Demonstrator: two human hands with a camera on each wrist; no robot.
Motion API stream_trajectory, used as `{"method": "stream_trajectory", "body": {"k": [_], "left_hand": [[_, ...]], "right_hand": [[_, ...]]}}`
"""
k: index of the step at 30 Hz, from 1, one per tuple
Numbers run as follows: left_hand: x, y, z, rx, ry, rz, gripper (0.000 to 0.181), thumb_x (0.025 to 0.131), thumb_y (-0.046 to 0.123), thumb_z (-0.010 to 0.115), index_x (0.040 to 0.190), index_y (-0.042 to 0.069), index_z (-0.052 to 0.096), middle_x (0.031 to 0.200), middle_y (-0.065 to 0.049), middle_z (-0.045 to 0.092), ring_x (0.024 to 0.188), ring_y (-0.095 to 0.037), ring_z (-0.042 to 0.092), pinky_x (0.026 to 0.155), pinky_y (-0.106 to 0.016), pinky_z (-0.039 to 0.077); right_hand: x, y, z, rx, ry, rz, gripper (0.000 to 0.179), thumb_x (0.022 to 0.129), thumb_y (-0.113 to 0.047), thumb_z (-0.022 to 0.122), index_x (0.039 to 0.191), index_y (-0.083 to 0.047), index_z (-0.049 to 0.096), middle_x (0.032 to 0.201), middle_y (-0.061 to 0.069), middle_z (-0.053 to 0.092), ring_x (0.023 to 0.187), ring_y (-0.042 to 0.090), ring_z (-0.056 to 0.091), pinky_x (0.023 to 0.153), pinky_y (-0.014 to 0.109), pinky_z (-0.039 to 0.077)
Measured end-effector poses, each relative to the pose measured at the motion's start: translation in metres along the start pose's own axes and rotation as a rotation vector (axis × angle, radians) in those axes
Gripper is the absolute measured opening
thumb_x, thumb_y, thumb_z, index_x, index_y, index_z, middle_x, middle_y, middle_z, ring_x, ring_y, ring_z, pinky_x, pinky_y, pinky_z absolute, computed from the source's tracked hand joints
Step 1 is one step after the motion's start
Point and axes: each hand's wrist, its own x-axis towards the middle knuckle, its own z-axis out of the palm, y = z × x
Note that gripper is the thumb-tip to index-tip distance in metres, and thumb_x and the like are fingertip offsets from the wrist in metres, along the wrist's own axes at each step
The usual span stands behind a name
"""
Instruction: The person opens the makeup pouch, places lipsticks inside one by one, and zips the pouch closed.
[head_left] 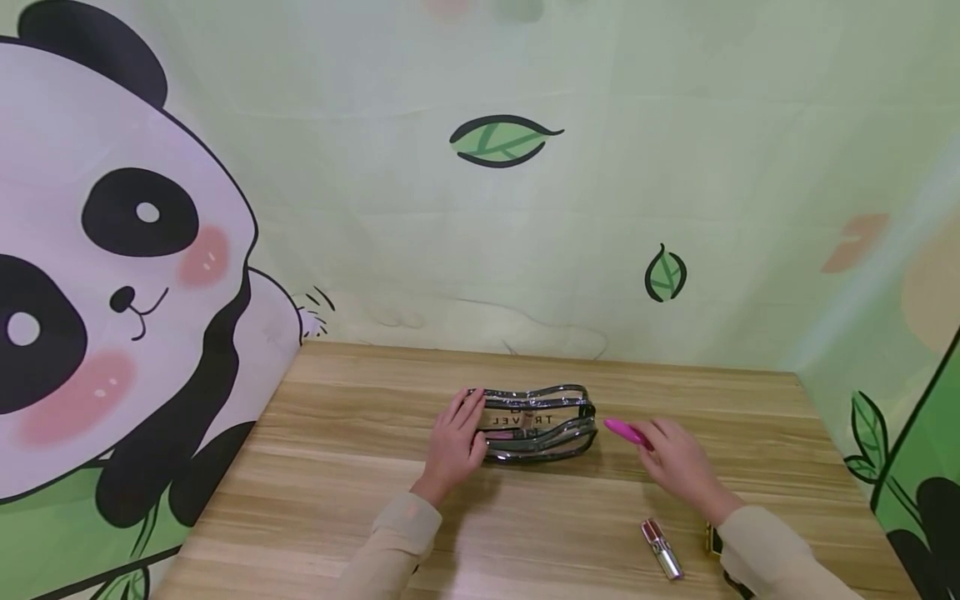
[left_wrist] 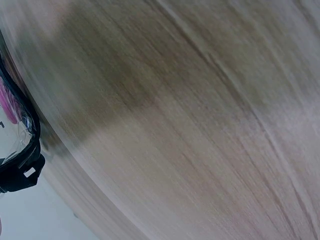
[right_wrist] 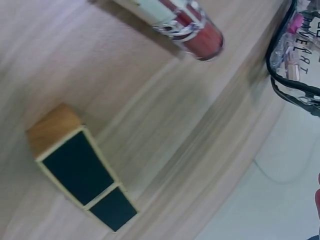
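Observation:
A clear travel pouch (head_left: pixel 536 442) with black trim stands on the wooden table, printed lettering showing on its wall. My left hand (head_left: pixel 453 442) holds the pouch's left end, fingers over the far side and thumb on the near side. Just off the pouch's right end, my right hand (head_left: pixel 678 462) pinches a slender bright pink tube (head_left: pixel 626 432), its tapered tip pointing at the pouch. Through the clear wall in the right wrist view, something pink (right_wrist: pixel 296 22) and a small pale tube (right_wrist: pixel 292 67) show inside. Neither hand's grip appears in the wrist views.
Nearer me on the right lies a lip gloss tube (head_left: pixel 662 550), red at one end and silver at the other. A black, gold-edged case (right_wrist: pixel 82 167) lies beside it, partly behind my right sleeve in the head view. A printed panda cloth (head_left: pixel 375 208) hangs behind the table.

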Motion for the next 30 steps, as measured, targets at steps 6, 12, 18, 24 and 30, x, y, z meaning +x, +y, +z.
{"method": "stream_trajectory", "body": {"k": [6,12,18,24,30], "left_hand": [[0.0,0.0,0.0,0.002,0.009,0.0,0.052,0.072,0.014,0.051,0.123,0.003,0.052,0.133,-0.005,0.046,0.123,-0.028,0.04,0.093,-0.044,0.038],[0.001,0.001,0.0,-0.002,0.003,-0.006,0.052,0.072,0.015,0.05,0.123,0.003,0.052,0.133,-0.004,0.046,0.123,-0.028,0.04,0.093,-0.043,0.038],[0.0,0.001,-0.001,-0.014,0.003,-0.01,0.051,0.074,0.016,0.047,0.123,0.003,0.052,0.133,-0.005,0.047,0.123,-0.028,0.04,0.091,-0.044,0.039],[0.001,0.001,0.0,-0.01,0.014,0.001,0.05,0.073,0.015,0.048,0.121,0.002,0.053,0.131,-0.006,0.048,0.121,-0.03,0.042,0.091,-0.043,0.04],[0.0,0.001,0.0,-0.002,0.01,-0.002,0.05,0.073,0.015,0.049,0.122,0.003,0.053,0.132,-0.004,0.047,0.125,-0.025,0.038,0.092,-0.042,0.04]], "right_hand": [[0.011,-0.004,0.0,0.01,0.009,0.004,0.035,0.063,-0.009,0.068,0.098,-0.005,0.062,0.08,0.003,0.058,0.069,0.013,0.051,0.059,0.029,0.047],[0.023,-0.01,-0.002,0.01,0.006,-0.012,0.035,0.065,-0.01,0.066,0.099,-0.006,0.061,0.079,0.002,0.057,0.07,0.012,0.05,0.059,0.027,0.046],[0.036,-0.016,-0.002,0.035,0.045,-0.054,0.033,0.065,-0.009,0.067,0.097,-0.005,0.062,0.079,0.003,0.057,0.07,0.013,0.05,0.061,0.028,0.046],[0.048,-0.024,0.0,0.034,0.066,-0.081,0.034,0.064,-0.009,0.069,0.096,-0.004,0.063,0.08,0.005,0.059,0.071,0.017,0.053,0.064,0.031,0.048],[0.059,-0.032,0.004,0.052,0.078,-0.111,0.034,0.064,-0.008,0.069,0.097,-0.004,0.062,0.082,0.006,0.06,0.072,0.019,0.055,0.065,0.032,0.049]]}}
